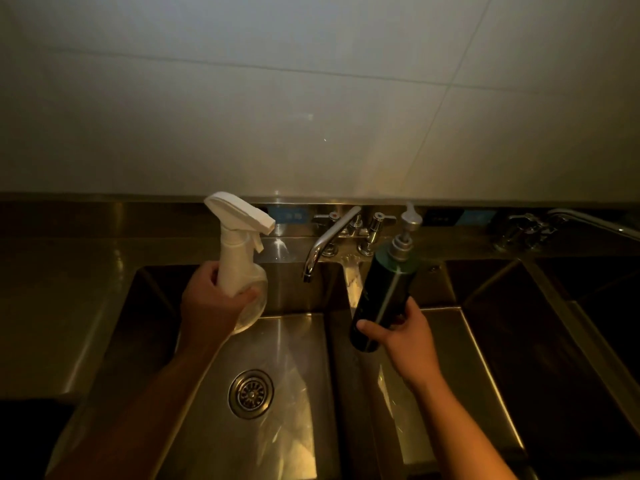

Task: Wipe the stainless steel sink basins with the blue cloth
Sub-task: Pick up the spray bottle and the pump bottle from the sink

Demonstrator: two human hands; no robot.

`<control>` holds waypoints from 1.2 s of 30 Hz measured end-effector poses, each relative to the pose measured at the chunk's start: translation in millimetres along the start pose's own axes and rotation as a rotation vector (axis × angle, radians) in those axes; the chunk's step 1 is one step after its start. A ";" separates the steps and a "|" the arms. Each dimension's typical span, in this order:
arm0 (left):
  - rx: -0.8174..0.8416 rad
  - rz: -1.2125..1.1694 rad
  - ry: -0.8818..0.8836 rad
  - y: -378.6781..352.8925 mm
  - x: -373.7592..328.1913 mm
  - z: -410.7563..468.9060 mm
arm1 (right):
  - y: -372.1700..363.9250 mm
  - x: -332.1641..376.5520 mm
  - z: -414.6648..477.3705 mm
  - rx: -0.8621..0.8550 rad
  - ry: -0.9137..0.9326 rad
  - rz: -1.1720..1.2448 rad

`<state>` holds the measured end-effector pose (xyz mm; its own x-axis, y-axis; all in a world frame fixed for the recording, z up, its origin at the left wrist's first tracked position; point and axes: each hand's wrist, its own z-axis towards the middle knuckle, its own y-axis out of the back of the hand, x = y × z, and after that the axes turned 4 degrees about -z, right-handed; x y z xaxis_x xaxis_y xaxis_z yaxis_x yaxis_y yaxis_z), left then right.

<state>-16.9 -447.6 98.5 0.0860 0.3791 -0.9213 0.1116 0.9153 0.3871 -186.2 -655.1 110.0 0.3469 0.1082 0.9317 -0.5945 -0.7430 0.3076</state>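
Note:
My left hand (211, 299) grips a white trigger spray bottle (239, 251) by its neck, held upright above the left sink basin (298, 358). My right hand (401, 336) holds a dark pump dispenser bottle (384, 296) by its lower end, tilted over the divider between the left basin and the middle basin (446, 341). The left basin has a round metal drain (251, 393) in its floor. No blue cloth is in view.
A curved steel faucet (327, 240) with two lever handles juts from the back ledge over the left basin. A second faucet (568, 221) sits at the far right above a third basin (595, 306). A steel counter (52, 306) lies to the left; a tiled wall rises behind.

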 end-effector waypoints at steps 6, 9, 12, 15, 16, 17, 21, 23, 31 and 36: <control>-0.007 0.005 0.040 18.8 -6.5 -21.0 | -12.5 1.8 -16.2 0.044 0.031 -0.049; -0.049 0.025 0.047 28.2 -8.0 -31.8 | -20.1 5.4 -24.3 0.101 0.055 -0.084; -0.071 0.035 0.052 41.3 -4.0 -44.2 | -28.5 5.8 -33.6 0.146 0.069 -0.090; -0.084 0.043 0.084 59.9 1.7 -54.8 | -40.6 8.1 -49.3 0.174 0.067 -0.101; -0.090 0.046 0.097 68.0 2.8 -56.6 | -46.7 10.3 -54.9 0.178 0.067 -0.105; -0.093 0.054 0.112 74.1 4.2 -57.3 | -51.9 11.5 -59.2 0.178 0.068 -0.109; -0.080 0.071 0.104 100.6 12.1 -54.5 | -80.3 15.9 -74.5 0.139 0.070 -0.132; -0.052 0.080 0.094 116.6 17.1 -52.3 | -98.1 16.5 -85.0 0.113 0.053 -0.115; 0.012 0.092 0.048 179.7 34.2 -37.1 | -164.0 35.4 -125.0 0.066 0.037 -0.068; -0.012 0.089 0.051 210.9 40.7 -26.1 | -184.5 38.3 -128.6 0.062 0.032 -0.062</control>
<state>-15.7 -235.6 141.7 0.0447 0.4653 -0.8840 0.0943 0.8790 0.4675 -156.6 -428.9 113.8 0.3575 0.1759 0.9172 -0.5259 -0.7737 0.3534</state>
